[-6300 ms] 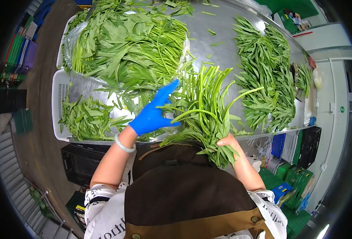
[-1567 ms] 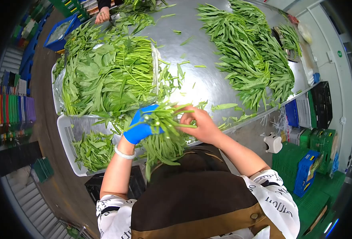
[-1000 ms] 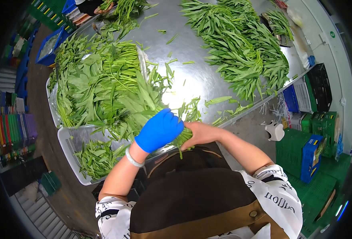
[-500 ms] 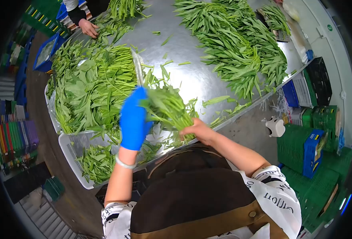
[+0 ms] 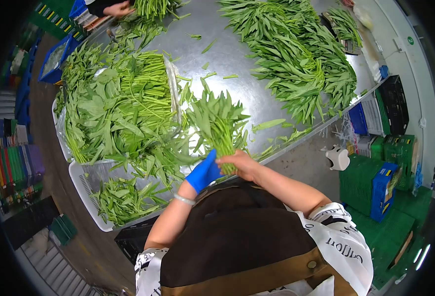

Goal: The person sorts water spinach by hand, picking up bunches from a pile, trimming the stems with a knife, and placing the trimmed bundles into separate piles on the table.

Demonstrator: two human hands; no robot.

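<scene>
In front of my apron stands a bunch of water spinach (image 5: 217, 121), leaves pointing away from me and stems toward me. My right hand (image 5: 239, 164), bare, is closed round the lower stems. Against the left side of the same stems is my left hand (image 5: 206, 171), in a blue glove, its fingers partly hidden by the bunch. To the left lies a large pile of water spinach (image 5: 123, 101) with its cut stems facing right, beside clear plastic wrapping. Loose leaves are scattered on the metal table (image 5: 197, 54) around the bunch.
Laid-out bunches (image 5: 296, 64) line the table's far right. A white basket (image 5: 87, 197) at the left front holds loose greens (image 5: 126, 200). At the upper left, a co-worker's hand (image 5: 119, 9) is beside more greens. Green crates (image 5: 363, 175) stand on the right.
My left hand has come down from the leaves to the stems beside my right hand. The bunch has turned more upright. The co-worker's hand has moved up and away.
</scene>
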